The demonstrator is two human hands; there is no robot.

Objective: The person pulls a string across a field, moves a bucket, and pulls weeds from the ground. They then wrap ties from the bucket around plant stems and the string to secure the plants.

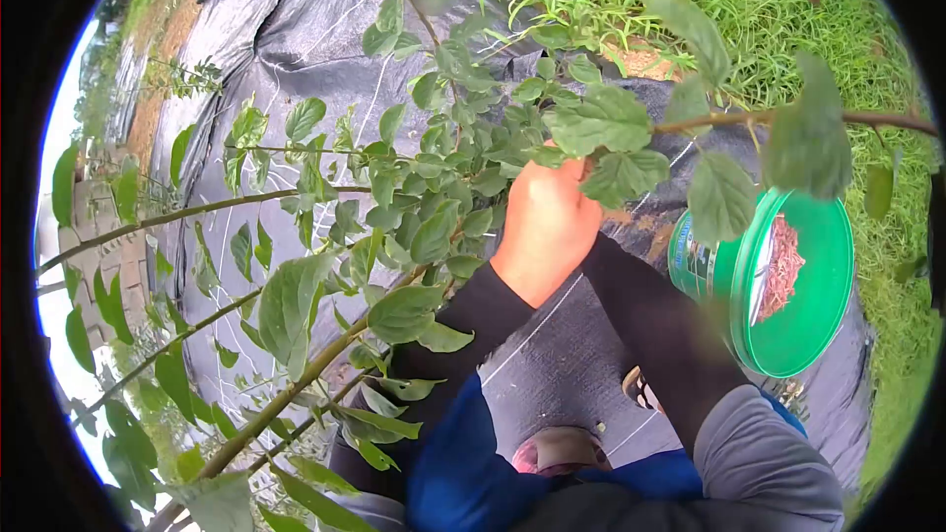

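My left hand (549, 225) is at the middle of the view, with its back toward me and its fingers curled in among the leaves of a shrub (434, 163). What it grips is hidden by foliage. The black sleeve of my right arm (655, 310) reaches up from the lower right and meets my left wrist. My right hand is hidden behind my left hand and the leaves. Broad green leaves (603, 121) hang just above my hands.
Long branches (286, 389) cross the left side, and another (857, 118) the upper right. A green bucket (826, 286) holding reddish-brown scraps (783, 271) stands at the right. Black ground sheeting (552, 374) lies beneath, with grass (788, 10) beyond.
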